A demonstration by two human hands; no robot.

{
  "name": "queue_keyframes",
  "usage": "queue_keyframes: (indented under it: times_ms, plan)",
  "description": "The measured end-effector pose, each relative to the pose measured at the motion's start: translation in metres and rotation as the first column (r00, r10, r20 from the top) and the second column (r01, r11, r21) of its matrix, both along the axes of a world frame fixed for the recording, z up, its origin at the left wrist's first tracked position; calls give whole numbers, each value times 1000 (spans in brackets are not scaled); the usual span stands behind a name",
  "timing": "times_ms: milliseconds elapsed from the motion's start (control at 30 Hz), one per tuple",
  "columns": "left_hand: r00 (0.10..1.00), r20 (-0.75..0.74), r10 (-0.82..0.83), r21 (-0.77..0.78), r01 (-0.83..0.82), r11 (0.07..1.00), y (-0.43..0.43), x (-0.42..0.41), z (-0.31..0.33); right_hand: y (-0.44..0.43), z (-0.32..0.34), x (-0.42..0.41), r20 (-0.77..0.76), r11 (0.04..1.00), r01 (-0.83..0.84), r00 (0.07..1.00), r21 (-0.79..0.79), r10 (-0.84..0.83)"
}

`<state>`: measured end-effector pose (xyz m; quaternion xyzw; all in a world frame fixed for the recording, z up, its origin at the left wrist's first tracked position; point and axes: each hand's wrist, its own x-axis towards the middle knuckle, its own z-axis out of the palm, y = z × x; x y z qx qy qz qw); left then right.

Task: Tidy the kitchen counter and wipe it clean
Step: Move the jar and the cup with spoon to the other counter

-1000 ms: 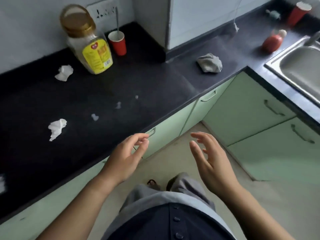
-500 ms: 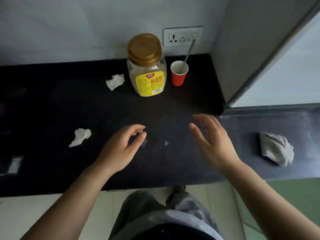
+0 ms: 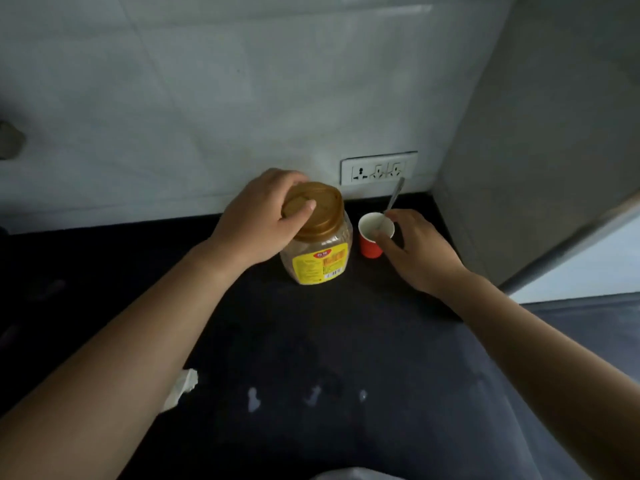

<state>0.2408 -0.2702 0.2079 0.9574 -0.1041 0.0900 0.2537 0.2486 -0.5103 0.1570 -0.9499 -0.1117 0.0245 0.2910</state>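
Observation:
A clear plastic jar [image 3: 320, 252] with a gold lid and yellow label stands on the black counter [image 3: 346, 341] against the back wall. My left hand [image 3: 258, 220] grips the jar's lid from the left, thumb on top. To its right stands a small red paper cup [image 3: 370, 242] with a metal spoon [image 3: 393, 200] leaning in it. My right hand [image 3: 415, 251] curls around the cup's right side, fingers touching its rim and wall. A crumpled white tissue [image 3: 181, 391] lies partly hidden under my left forearm.
Small pale smears [image 3: 254, 398] mark the counter near me. A wall socket plate [image 3: 379, 168] sits just behind the cup. A grey wall panel [image 3: 536, 168] closes off the right side, with the counter corner behind the cup.
Both hands have reached forward from the counter's middle to the back wall. The left has closed on the jar's lid and the right has come around the red cup. The view has moved closer.

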Motion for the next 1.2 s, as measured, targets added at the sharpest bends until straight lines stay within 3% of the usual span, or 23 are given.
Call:
queue_keyframes:
  times_ms: [333,600,800,1000,1200]
  plan:
    - [985,-168,-42,-108,24,994,-18,65,-37,5,-58,61,-190,985,172,967,0,-169]
    - [998,32,56,-147,-50,988,-24,66,-53,17,-91,95,-245,970,242,941,7,-233]
    - [999,-24,30,-202,-34,979,-19,73,-50,25,-108,107,-182,984,176,968,15,-171]
    - [999,7,34,-206,-32,978,-18,77,-51,22,-108,101,-144,967,220,969,126,-202]
    - [999,14,38,-221,-34,975,-17,75,-52,10,-107,76,-193,946,262,955,189,-226]
